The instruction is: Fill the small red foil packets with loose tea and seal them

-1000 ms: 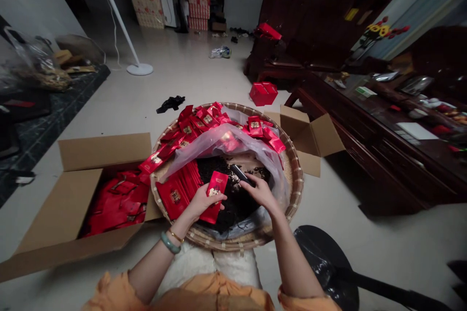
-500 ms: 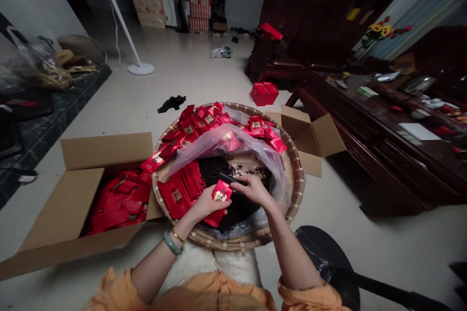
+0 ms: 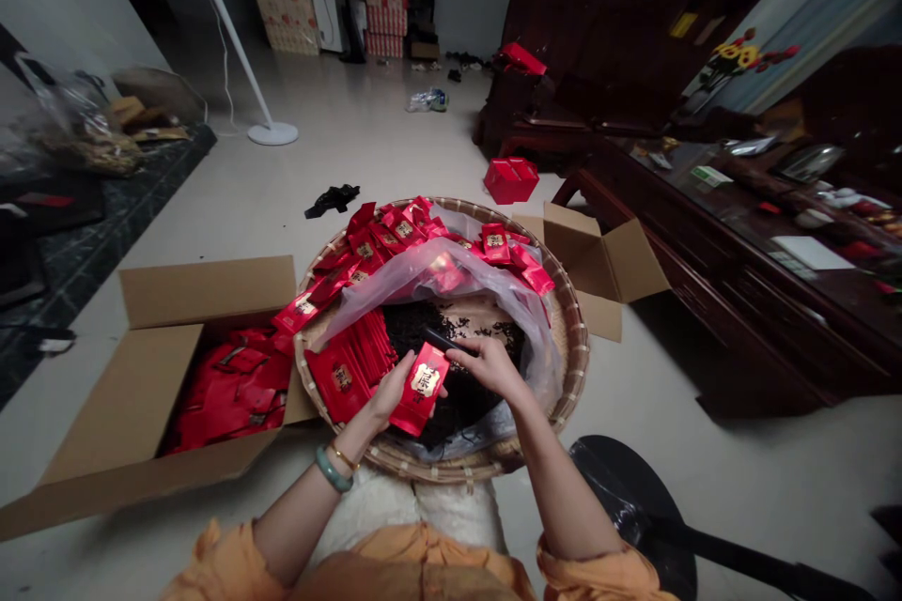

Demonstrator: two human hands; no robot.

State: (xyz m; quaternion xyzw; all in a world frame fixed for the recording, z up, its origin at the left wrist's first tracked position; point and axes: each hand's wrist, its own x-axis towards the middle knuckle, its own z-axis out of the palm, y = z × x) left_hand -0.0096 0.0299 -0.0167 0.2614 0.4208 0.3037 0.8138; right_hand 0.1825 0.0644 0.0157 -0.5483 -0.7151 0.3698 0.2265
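Note:
My left hand (image 3: 389, 394) is closed around a red tea packet (image 3: 421, 394) with a gold label, its printed face turned up. In my right hand (image 3: 491, 366) is a slim black tool (image 3: 438, 339), pinched at the packet's upper end; its exact kind is unclear. Below both hands lie dark, twisted tea leaves (image 3: 409, 327) in a clear plastic bag (image 3: 550, 366). The bag rests in a round woven bamboo tray (image 3: 579, 338). Left of the leaves stands a row of flat red packets (image 3: 342, 376), and puffier red packets (image 3: 405, 230) lie along the far side.
An open cardboard box (image 3: 133, 394) of red packets sits at the left. Another open box (image 3: 588, 254) is beyond the tray on the right, near a dark wooden table (image 3: 705, 300). A round black base (image 3: 627, 498) with a pole lies at lower right. A white fan (image 3: 272, 133) stands farther back.
The fingers of my left hand have shifted off the packet's front to its edges, so more of its label shows. My right hand has barely moved.

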